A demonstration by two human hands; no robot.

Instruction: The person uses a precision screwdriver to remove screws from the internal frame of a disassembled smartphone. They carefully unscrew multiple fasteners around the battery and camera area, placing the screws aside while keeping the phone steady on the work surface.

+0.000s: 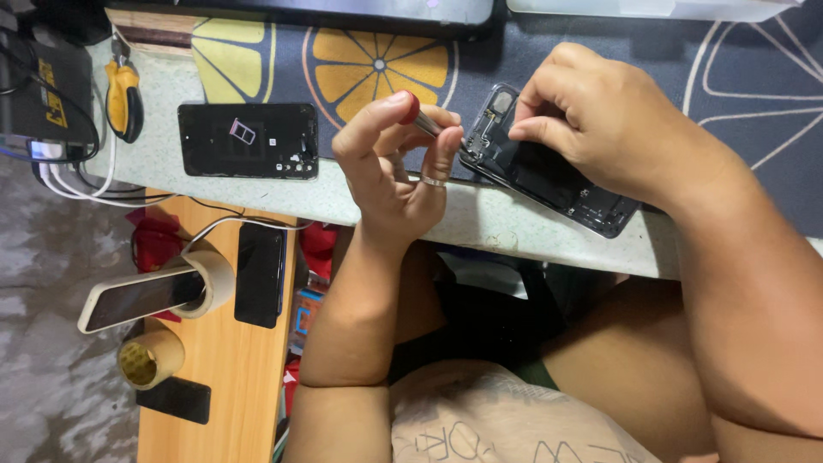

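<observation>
My left hand (386, 163) pinches a small metal screwdriver with a red cap (413, 110), the index finger resting on the cap. A ring shows on one finger. The screwdriver's tip meets the upper corner of an opened black phone (549, 180), which lies tilted on the pale tabletop edge (480, 223). My right hand (600, 120) rests on top of that phone, its fingertips pressing near the camera corner. The hand hides much of the phone's inside.
A black phone back panel (249, 141) with a small tray piece on it lies to the left, beside a yellow-handled tool (124, 99). A citrus-patterned mat (377, 64) covers the far table. Below, a wooden shelf (231, 377) holds tape rolls (150, 360) and two phones (260, 274).
</observation>
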